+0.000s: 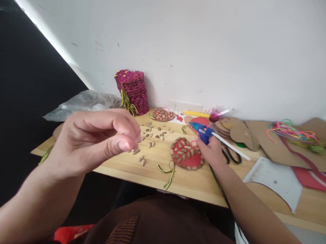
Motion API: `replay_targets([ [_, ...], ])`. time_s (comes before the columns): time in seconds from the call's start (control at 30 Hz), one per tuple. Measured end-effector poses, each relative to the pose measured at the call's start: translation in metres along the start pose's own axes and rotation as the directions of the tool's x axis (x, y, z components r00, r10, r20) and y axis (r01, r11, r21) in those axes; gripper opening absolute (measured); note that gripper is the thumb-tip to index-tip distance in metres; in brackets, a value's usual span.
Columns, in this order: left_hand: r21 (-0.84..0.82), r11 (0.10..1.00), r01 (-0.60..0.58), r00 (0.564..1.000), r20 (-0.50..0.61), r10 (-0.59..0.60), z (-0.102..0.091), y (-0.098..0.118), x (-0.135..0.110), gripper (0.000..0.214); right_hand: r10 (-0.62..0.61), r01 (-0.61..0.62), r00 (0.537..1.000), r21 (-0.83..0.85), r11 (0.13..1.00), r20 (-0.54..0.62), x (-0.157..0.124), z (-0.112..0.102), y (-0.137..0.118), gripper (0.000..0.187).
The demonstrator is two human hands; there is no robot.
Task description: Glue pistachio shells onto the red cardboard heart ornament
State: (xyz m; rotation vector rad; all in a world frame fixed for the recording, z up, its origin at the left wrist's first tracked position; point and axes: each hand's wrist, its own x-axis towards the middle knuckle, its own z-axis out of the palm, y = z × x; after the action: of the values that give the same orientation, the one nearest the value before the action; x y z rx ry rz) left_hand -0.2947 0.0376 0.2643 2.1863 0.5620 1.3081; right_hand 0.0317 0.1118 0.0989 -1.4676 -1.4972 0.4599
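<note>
My right hand (212,153) is wrapped round a blue hot glue gun (202,132), with a long white glue stick (231,145) sticking out of its back. Just left of it lies a red disc (191,161) edged with tan, nut-like pieces; more of them sit across its upper part. A yellow-green and dark tassel (168,173) hangs off the disc's left side. My left hand (104,137) is raised in the foreground, thumb and fingers pinched together. Whatever may be between its fingertips is too small to make out. Loose nut-like pieces (151,144) are scattered behind it on the wooden table.
A purple, studded stack (131,93) stands against the wall beside a clear plastic bag (83,103). Another covered disc (163,114) lies behind. To the right are scissors (234,156), cardboard discs (228,127), colourful cords (290,131), cardboard sheets (271,142) and a white board (276,182).
</note>
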Motion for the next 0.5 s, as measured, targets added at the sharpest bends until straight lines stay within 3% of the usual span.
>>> replay_targets([
  [0.17,-0.031,0.999,-0.042,0.997,0.056,0.044,-0.001,0.012,-0.011,0.009,-0.049,0.047,0.999,-0.140,0.989,-0.009,0.002,-0.007,-0.010,0.038],
  [0.3,-0.032,0.998,-0.054,0.998,0.013,0.054,-0.003,0.013,-0.022,0.009,-0.097,0.101,0.995,-0.244,0.964,0.030,-0.007,-0.028,-0.019,0.043],
  [0.4,-0.010,0.999,-0.049,0.999,0.018,0.049,-0.006,0.011,-0.026,0.010,-0.156,0.190,0.980,-0.336,0.923,0.124,-0.027,-0.040,-0.026,0.043],
  [0.5,-0.002,0.999,-0.042,0.999,0.034,0.042,-0.004,0.011,-0.028,0.009,-0.221,0.317,0.936,-0.382,0.868,0.274,-0.051,-0.041,-0.030,0.050],
])
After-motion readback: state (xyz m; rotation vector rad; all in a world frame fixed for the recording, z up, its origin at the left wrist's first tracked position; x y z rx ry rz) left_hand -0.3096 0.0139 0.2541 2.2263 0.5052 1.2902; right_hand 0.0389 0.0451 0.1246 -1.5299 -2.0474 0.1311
